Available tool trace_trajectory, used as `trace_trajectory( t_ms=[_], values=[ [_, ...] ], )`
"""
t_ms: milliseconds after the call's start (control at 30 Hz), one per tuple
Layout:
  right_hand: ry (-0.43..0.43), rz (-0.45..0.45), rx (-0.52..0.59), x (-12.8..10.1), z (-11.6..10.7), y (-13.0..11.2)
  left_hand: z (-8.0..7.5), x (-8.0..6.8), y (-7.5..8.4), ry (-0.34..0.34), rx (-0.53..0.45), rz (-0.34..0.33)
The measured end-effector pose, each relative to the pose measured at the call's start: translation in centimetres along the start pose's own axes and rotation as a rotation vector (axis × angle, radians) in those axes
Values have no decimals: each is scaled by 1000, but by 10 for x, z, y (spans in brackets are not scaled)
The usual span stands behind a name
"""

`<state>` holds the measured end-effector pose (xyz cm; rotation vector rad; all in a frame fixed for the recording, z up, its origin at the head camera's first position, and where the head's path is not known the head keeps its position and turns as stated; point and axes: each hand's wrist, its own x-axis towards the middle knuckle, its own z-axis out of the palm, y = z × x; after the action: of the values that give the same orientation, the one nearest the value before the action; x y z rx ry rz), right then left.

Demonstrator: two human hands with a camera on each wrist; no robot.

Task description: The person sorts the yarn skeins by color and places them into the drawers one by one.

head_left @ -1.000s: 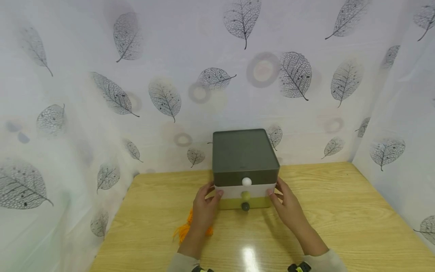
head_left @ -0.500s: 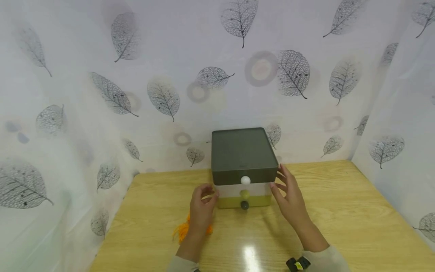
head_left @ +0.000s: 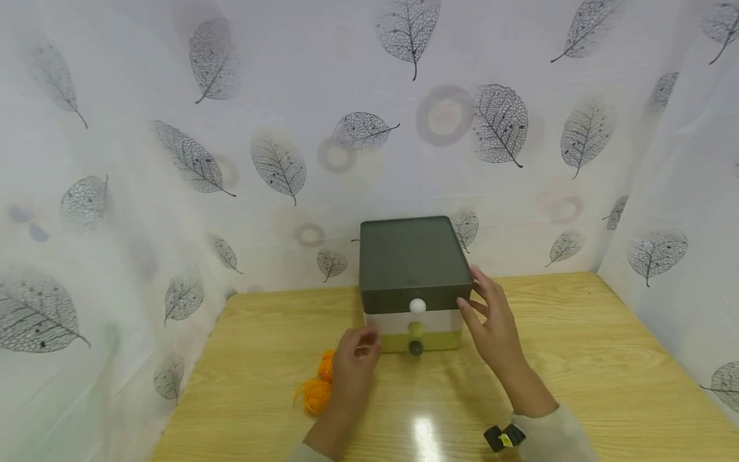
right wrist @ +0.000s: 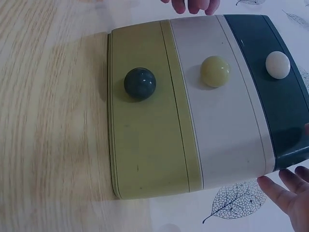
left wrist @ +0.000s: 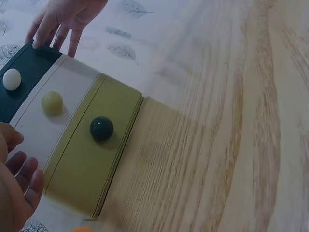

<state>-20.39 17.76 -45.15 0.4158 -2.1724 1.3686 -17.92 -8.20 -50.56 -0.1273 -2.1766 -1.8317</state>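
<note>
A small three-drawer storage box (head_left: 416,253) stands against the wall. Its top drawer is dark green with a white knob (head_left: 417,305), its middle one white with a yellow-green knob (right wrist: 215,71), its bottom one olive with a dark knob (right wrist: 140,83). All three drawers look closed. My right hand (head_left: 493,327) touches the box's right side near the top drawer, thumb at the front corner, fingers mostly straight. My left hand (head_left: 353,366) is just in front of the box's lower left corner, fingers loosely bent, holding nothing; contact with the box cannot be told.
Orange yarn (head_left: 316,394) lies on the wooden table (head_left: 577,359) beside my left hand, partly hidden by it. A leaf-patterned sheet (head_left: 277,237) rises behind the table and at both sides.
Both hands were at the box's lower sides. My left hand has come off and drawn slightly toward me, baring more yarn; my right hand has slid up to the top drawer.
</note>
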Motion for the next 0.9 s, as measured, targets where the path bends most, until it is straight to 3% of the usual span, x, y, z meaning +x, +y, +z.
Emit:
trace_trajectory(
  t_ms=[233,433,900],
  values=[
    [-16,-15,-58,3,-1,1,4,-5,-7,-183,30,-40],
    [-28,-3,-88,4,-1,7,10,-8,-13,-278,125,-49],
    [-41,54,-23,3,-2,9,31,-8,-20,-298,277,-23]
  ],
)
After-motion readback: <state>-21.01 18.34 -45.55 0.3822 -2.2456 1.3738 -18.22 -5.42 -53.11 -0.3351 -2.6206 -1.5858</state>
